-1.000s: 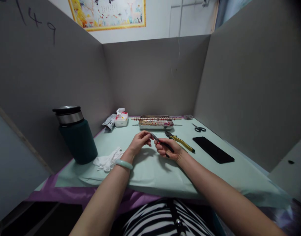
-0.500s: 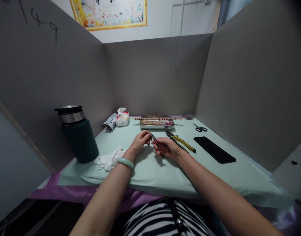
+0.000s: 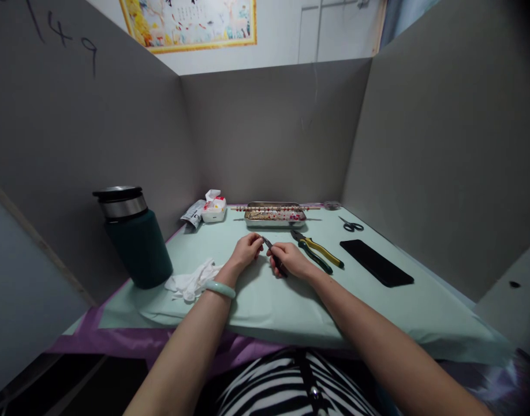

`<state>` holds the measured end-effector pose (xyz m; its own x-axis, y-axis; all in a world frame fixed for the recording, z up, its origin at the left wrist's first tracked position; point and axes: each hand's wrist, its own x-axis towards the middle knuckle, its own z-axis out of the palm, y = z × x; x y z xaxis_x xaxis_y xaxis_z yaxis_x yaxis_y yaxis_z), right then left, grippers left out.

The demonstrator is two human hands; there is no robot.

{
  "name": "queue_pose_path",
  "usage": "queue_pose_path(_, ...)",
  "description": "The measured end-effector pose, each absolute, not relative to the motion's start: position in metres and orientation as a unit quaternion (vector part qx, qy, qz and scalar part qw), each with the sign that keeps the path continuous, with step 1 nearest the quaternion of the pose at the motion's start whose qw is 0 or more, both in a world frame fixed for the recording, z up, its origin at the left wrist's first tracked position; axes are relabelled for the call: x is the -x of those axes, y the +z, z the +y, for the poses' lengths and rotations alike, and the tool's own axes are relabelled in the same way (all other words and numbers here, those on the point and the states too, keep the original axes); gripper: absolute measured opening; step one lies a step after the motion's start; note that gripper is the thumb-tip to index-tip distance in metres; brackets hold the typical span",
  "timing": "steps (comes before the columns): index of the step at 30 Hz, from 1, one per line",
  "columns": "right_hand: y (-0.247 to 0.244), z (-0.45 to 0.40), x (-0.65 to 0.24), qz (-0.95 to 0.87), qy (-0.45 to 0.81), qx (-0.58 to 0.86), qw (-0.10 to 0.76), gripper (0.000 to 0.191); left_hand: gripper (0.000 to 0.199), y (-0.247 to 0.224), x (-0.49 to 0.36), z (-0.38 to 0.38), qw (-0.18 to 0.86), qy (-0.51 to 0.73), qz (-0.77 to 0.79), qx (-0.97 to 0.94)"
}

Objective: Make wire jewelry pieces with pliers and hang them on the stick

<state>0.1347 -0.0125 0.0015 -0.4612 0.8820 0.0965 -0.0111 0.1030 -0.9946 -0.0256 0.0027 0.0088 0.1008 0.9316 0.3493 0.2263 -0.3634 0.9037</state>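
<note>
My right hand [image 3: 287, 259] is wrapped round a pair of small pliers [image 3: 273, 254], its metal tip angled up and left toward my other hand. In a pinch, my left hand [image 3: 247, 249] holds something too small to make out right at that tip. A pale green bangle [image 3: 220, 288] circles my left wrist. Larger pliers [image 3: 319, 251] with yellow and green handles lie just right of my right hand. Beyond both hands stands a metal tray [image 3: 275, 222] of small beads, with a beaded stick [image 3: 271, 208] lying across it.
On the left stand a dark green flask [image 3: 138, 245] and a crumpled white cloth [image 3: 191, 281]. A white box [image 3: 214, 211] and a foil packet [image 3: 193, 214] sit at the back left. Scissors [image 3: 352, 225] and a black phone [image 3: 375, 263] lie right. Grey partitions [image 3: 273, 133] enclose the table.
My right hand has turned a little, and its fingers have closed further round the small pliers. The pliers' tip stays beside my left fingertips. The view has shifted slightly.
</note>
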Motion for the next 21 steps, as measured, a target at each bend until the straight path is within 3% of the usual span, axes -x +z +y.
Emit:
queue_pose_path(10, 0.012, -0.014, -0.148, -0.511, 0.76, 0.222, 0.334, 0.022, 0.031, 0.018, 0.024, -0.007, 0.497, 0.495, 0.358, -0.616)
queue_pose_path(21, 0.013, -0.014, -0.151, -0.496, 0.785, 0.201, 0.312, 0.023, 0.036, 0.017, 0.027, -0.006, 0.555, 0.501, 0.319, -0.583)
